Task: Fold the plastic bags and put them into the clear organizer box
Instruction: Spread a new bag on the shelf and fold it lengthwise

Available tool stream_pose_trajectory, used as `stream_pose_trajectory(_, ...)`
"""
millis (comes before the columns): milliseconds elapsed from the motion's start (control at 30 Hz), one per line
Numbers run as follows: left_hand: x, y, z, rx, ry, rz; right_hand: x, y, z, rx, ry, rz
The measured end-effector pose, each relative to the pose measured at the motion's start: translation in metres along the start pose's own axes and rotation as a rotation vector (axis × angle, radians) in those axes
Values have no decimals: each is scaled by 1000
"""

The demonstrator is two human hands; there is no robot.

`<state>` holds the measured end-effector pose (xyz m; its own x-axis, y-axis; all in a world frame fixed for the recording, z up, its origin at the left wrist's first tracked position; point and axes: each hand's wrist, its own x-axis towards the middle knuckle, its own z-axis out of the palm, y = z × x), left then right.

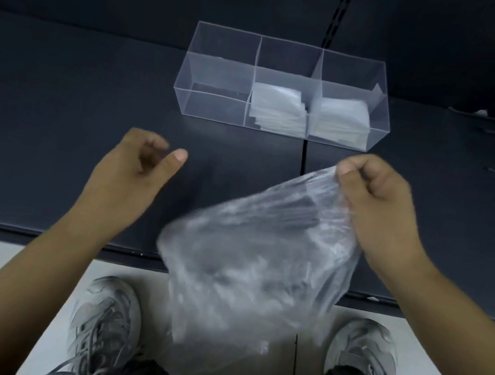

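- Head view: your right hand (376, 200) is raised over the table (56, 126), at about 2 o'clock from the frame's centre. Its fingers are curled into a loose fist, knuckles up.
- Thumb and curled fingers pinch the top edge of the bag (262, 253), so this hand is clamped on the plastic.
- The bag hangs from that pinch and spreads towards 7 o'clock. It is crumpled, unfolded and blurred. Its lower part crosses the table's near edge and hangs over the floor (1, 279), between your shoes (105, 326).
- Your left hand (136, 167) is at about 10 o'clock from centre, well apart from the right. Its forearm comes up from 7 o'clock.
- Its fingers are loosely curled, the thumb sticks out towards 2 o'clock, and it holds nothing. It does not touch the bag.
- The box (217, 80) sits on the table at 12 o'clock, beyond both hands. It has three compartments in a row.
- Folded bags (275, 108) are stacked in the middle and right compartments. The left one shows only clear walls.
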<state>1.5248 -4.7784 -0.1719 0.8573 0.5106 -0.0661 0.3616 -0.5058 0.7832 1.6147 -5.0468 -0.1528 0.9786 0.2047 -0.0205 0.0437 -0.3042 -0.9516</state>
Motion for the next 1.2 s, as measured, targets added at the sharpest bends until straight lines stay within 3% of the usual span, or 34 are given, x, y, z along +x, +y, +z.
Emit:
stream_pose_trajectory(100,1,31,16,-156,-309,100,2,-6,23,-26,-206,45)
stream_pose_trajectory(167,-1,48,37,-277,-562,33,5,-9,37,5,-324,57)
stream_pose_trajectory(233,0,49,53,-406,-662,-118,10,-8,41,17,-371,63)
stream_pose_trajectory(300,3,36,56,-455,-582,-226,16,-1,34,-17,-373,95)
stream_pose_trajectory(467,19,-7,37,-501,-183,-346,26,31,-9,-208,-275,217)
stream_pose_trajectory(567,22,-21,25,-480,-75,-359,33,50,-31,-224,-186,285)
stream_pose_trajectory(667,21,-30,21,-446,-27,-339,34,57,-46,-167,-94,335)
stream_pose_trajectory(767,20,-36,21,-421,-15,-314,27,52,-56,-52,-232,220)
stream_pose_trajectory(900,22,-38,23,-425,3,-299,20,51,-45,-251,-463,146)
stream_pose_trajectory(1067,26,-43,20,-434,31,-341,29,54,-34,-406,-460,117)
stream_pose_trajectory(1200,34,-45,16,-465,63,-390,41,48,-55,-270,-476,196)
